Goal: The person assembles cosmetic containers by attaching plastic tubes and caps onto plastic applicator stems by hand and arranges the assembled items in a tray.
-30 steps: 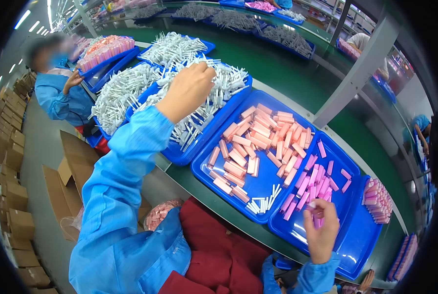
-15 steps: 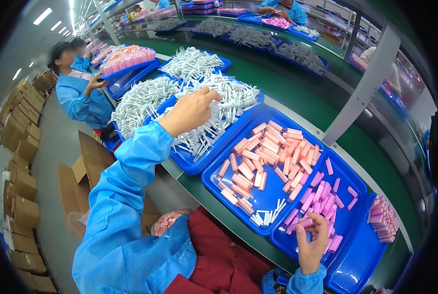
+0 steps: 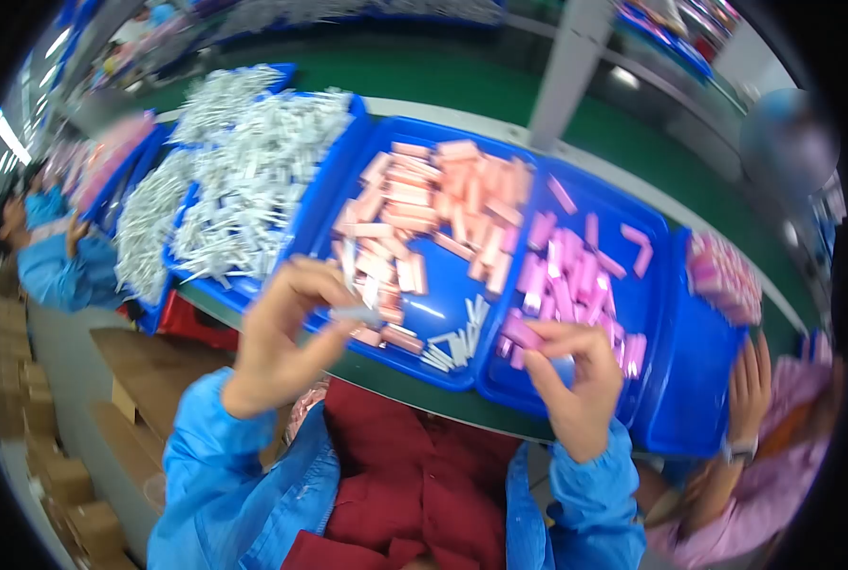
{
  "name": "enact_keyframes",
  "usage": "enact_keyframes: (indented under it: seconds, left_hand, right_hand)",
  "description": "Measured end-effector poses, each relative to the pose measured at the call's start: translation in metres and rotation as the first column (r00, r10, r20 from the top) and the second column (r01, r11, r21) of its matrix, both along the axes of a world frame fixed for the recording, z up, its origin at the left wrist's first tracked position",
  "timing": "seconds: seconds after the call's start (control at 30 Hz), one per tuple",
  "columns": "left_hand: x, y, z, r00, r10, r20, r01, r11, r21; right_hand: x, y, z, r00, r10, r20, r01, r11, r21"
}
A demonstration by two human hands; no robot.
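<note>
My left hand (image 3: 286, 332) is closed in a pinch on a small white stick-like piece (image 3: 356, 313), blurred by motion, over the near left edge of the tray of peach pieces. My right hand (image 3: 581, 385) pinches a pink-purple block-shaped piece (image 3: 521, 332) above the tray of purple pieces (image 3: 566, 275). Peach-coloured block-shaped pieces (image 3: 410, 199) fill much of the blue tray (image 3: 424, 313) between my hands, and short white strips (image 3: 457, 344) lie in its near corner. Thin white stick pieces (image 3: 263, 171) are heaped in blue trays further left.
Rightmost stands a blue tray (image 3: 666, 380) with a stacked pile of pink-and-white pieces (image 3: 723, 275). A person in a pink sleeve (image 3: 728, 513) has a hand (image 3: 749, 389) at its edge. Another person in blue (image 3: 63, 256) stands at left. A metal post (image 3: 566, 76) rises behind the trays.
My left hand has come back from the heap of white sticks, now with one in its fingers. My view has swung right, and a pink-sleeved person has appeared there. My right hand still holds its piece.
</note>
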State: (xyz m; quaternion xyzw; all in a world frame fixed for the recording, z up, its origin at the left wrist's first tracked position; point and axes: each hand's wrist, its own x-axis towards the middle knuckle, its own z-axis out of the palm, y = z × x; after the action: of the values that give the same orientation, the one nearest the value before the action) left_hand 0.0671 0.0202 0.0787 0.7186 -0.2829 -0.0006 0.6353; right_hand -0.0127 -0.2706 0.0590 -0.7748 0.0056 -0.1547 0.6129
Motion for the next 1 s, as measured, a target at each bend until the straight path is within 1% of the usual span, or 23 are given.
enact_keyframes:
  seconds: [0.03,0.07,0.1,0.17,0.27,0.3,0.33,0.37,0.4,0.43,0.47,0.5,0.57,0.63,0.7,0.8,0.87,0.93,1.0]
  left_hand:
    - [-0.011,-0.02,-0.014,0.993,-0.071,-0.093,0.064,0.995,-0.077]
    - [-0.023,-0.038,-0.027,0.973,-0.111,-0.201,0.081,0.985,-0.155]
    - [-0.031,-0.051,-0.037,0.941,-0.151,-0.303,0.082,0.97,-0.227]
    - [-0.04,-0.067,-0.049,0.928,-0.174,-0.328,0.079,0.955,-0.285]
    - [-0.049,-0.074,-0.056,0.897,-0.217,-0.386,0.065,0.927,-0.369]
    - [-0.051,-0.075,-0.057,0.882,-0.235,-0.408,0.061,0.917,-0.395]
    - [-0.053,-0.075,-0.059,0.865,-0.262,-0.427,0.071,0.907,-0.414]
    - [-0.056,-0.077,-0.06,0.847,-0.311,-0.431,0.1,0.89,-0.445]
    - [-0.056,-0.079,-0.06,0.829,-0.358,-0.43,0.13,0.871,-0.474]
    - [-0.057,-0.081,-0.059,0.811,-0.401,-0.426,0.157,0.851,-0.502]
    - [-0.06,-0.084,-0.053,0.81,-0.353,-0.469,0.13,0.887,-0.443]
    - [-0.06,-0.085,-0.053,0.81,-0.35,-0.471,0.131,0.891,-0.436]
    - [-0.063,-0.086,-0.052,0.812,-0.335,-0.478,0.124,0.899,-0.419]
    - [-0.063,-0.089,-0.053,0.816,-0.352,-0.459,0.114,0.876,-0.469]
    - [-0.062,-0.088,-0.059,0.817,-0.391,-0.424,0.137,0.846,-0.515]
    - [-0.062,-0.089,-0.06,0.821,-0.38,-0.426,0.129,0.851,-0.51]
    - [-0.062,-0.092,-0.064,0.877,-0.273,-0.396,0.088,0.901,-0.425]
    - [-0.063,-0.096,-0.066,0.917,-0.188,-0.351,0.052,0.931,-0.362]
    - [-0.065,-0.095,-0.07,0.929,-0.171,-0.328,0.043,0.931,-0.362]
  right_hand:
    - [0.004,0.009,0.004,0.998,0.026,0.056,-0.027,1.0,0.012]
    - [0.007,0.013,0.0,0.993,0.058,0.102,-0.047,0.994,-0.1]
    - [0.005,0.016,0.004,0.995,0.074,0.066,-0.058,0.973,-0.225]
    - [0.005,0.013,0.002,0.977,0.161,0.143,-0.066,0.854,-0.516]
    - [-0.005,0.009,-0.006,1.0,0.026,-0.017,-0.029,0.977,-0.209]
    - [-0.008,0.002,-0.008,0.995,0.048,-0.092,-0.052,0.998,-0.044]
    - [-0.007,-0.002,-0.01,0.987,0.024,-0.158,0.007,0.98,0.197]
    - [-0.005,-0.005,-0.01,0.975,0.015,-0.222,0.082,0.902,0.423]
    - [-0.003,-0.008,-0.009,0.958,0.007,-0.285,0.15,0.84,0.522]
    - [-0.004,-0.009,-0.01,0.957,0.01,-0.289,0.168,0.795,0.584]
    - [-0.004,-0.009,-0.014,0.957,0.017,-0.29,0.182,0.744,0.643]
    - [-0.004,-0.008,-0.016,0.957,0.026,-0.289,0.192,0.69,0.698]
    - [-0.005,-0.008,-0.016,0.953,0.053,-0.299,0.188,0.671,0.718]
    - [-0.006,-0.008,-0.019,0.952,0.077,-0.295,0.176,0.652,0.737]
    - [-0.007,-0.008,-0.018,0.956,0.098,-0.277,0.137,0.684,0.717]
    - [-0.009,-0.004,-0.021,0.96,0.119,-0.255,0.084,0.744,0.662]
    - [-0.015,0.004,-0.023,0.96,0.126,-0.249,0.051,0.798,0.6]
    - [-0.024,0.024,-0.025,0.973,0.135,-0.187,0.01,0.787,0.617]
    - [-0.028,0.03,-0.027,0.978,0.14,-0.153,-0.015,0.784,0.62]
